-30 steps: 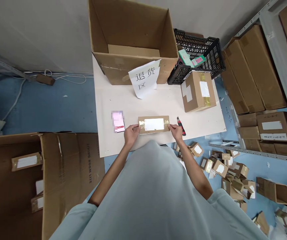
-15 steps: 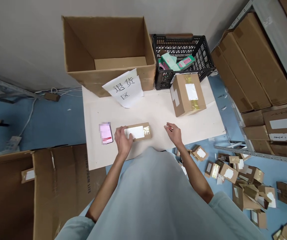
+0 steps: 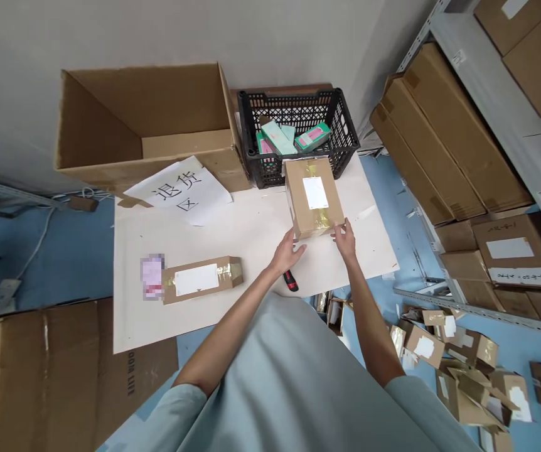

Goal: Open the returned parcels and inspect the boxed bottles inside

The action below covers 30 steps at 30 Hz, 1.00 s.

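Note:
A taped cardboard box [image 3: 302, 216] with a white label stands on the table's right half, against the black crate. My left hand [image 3: 287, 253] is at its near left corner, fingertips touching it and thumb spread away. At its near right corner, my right hand [image 3: 344, 240] has its fingers against the side. Just below my left hand lies a red-and-black box cutter [image 3: 290, 280], its upper end near the wrist. To the left rests a long flat carton [image 3: 197, 280] with a white label and tape, touching a blurred phone [image 3: 152, 276].
At the back stand a large open carton [image 3: 152, 179] with a paper sign [image 3: 181, 191] and a black plastic crate [image 3: 265, 174] holding small green-and-pink boxes [image 3: 312, 136]. A shelf [image 3: 510, 119] with cartons rises at right. Several small boxes [image 3: 425, 353] litter the floor.
My left hand has left the long carton and moved right to the taped box. My right hand has reached it too. The box cutter now lies on the table. The view has shifted right.

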Each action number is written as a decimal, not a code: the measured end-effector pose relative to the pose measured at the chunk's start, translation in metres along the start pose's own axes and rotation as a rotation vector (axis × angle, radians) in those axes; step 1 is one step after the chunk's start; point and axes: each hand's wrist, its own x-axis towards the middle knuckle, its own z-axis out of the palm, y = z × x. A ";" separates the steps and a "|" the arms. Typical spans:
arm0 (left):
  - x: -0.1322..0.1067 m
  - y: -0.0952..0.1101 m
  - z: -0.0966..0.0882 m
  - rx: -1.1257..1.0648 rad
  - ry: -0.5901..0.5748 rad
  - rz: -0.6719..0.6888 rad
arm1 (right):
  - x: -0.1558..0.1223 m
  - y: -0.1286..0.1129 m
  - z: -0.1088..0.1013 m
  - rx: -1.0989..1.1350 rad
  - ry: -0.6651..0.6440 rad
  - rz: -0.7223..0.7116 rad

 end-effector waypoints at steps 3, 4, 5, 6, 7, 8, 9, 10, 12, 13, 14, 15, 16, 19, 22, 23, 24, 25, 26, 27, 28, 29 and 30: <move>-0.004 0.003 0.013 -0.144 -0.012 -0.100 | 0.000 0.007 0.008 0.216 -0.060 0.082; -0.009 0.002 0.014 -0.178 -0.011 -0.125 | -0.004 0.009 0.011 0.242 -0.056 0.084; -0.016 0.000 0.013 -0.202 -0.007 -0.148 | -0.010 0.010 0.014 0.254 -0.054 0.082; -0.024 -0.003 0.010 -0.219 0.002 -0.172 | -0.018 0.010 0.017 0.258 -0.057 0.080; -0.032 -0.007 0.007 -0.234 0.015 -0.194 | -0.026 0.010 0.021 0.258 -0.067 0.079; -0.040 -0.011 0.002 -0.252 0.033 -0.212 | -0.034 0.008 0.026 0.255 -0.079 0.078; -0.047 -0.015 -0.003 -0.272 0.054 -0.225 | -0.041 0.006 0.031 0.253 -0.090 0.079; -0.053 -0.019 -0.009 -0.295 0.077 -0.232 | -0.047 0.003 0.037 0.252 -0.102 0.079; -0.061 -0.024 -0.020 -0.330 0.126 -0.239 | -0.055 -0.005 0.049 0.253 -0.132 0.077; -0.062 -0.025 -0.025 -0.335 0.147 -0.243 | -0.056 -0.010 0.055 0.250 -0.145 0.075; -0.063 -0.026 -0.029 -0.331 0.162 -0.247 | -0.055 -0.014 0.059 0.244 -0.158 0.073; -0.064 -0.026 -0.033 -0.319 0.170 -0.251 | -0.054 -0.016 0.064 0.236 -0.169 0.071; -0.064 -0.027 -0.037 -0.304 0.172 -0.252 | -0.052 -0.018 0.067 0.227 -0.177 0.071; -0.070 -0.033 -0.053 -0.270 0.186 -0.233 | -0.055 -0.013 0.077 0.161 -0.182 0.104; -0.090 -0.049 -0.084 -0.226 0.292 -0.228 | -0.078 0.004 0.091 -0.029 -0.226 0.183; -0.100 -0.057 -0.098 -0.203 0.341 -0.231 | -0.090 0.010 0.097 -0.113 -0.266 0.205; -0.111 -0.066 -0.113 -0.176 0.390 -0.232 | -0.103 0.015 0.104 -0.200 -0.315 0.218; -0.123 -0.075 -0.131 -0.147 0.441 -0.228 | -0.116 0.019 0.112 -0.281 -0.361 0.223; -0.136 -0.085 -0.149 -0.112 0.494 -0.221 | -0.129 0.021 0.120 -0.349 -0.397 0.219; -0.149 -0.096 -0.167 -0.073 0.550 -0.210 | -0.140 0.022 0.127 -0.401 -0.416 0.213; -0.163 -0.106 -0.185 -0.032 0.607 -0.201 | -0.150 0.022 0.134 -0.436 -0.423 0.206; -0.176 -0.117 -0.202 0.011 0.663 -0.198 | -0.159 0.020 0.141 -0.455 -0.421 0.200; -0.189 -0.128 -0.219 0.049 0.715 -0.205 | -0.166 0.016 0.147 -0.462 -0.417 0.195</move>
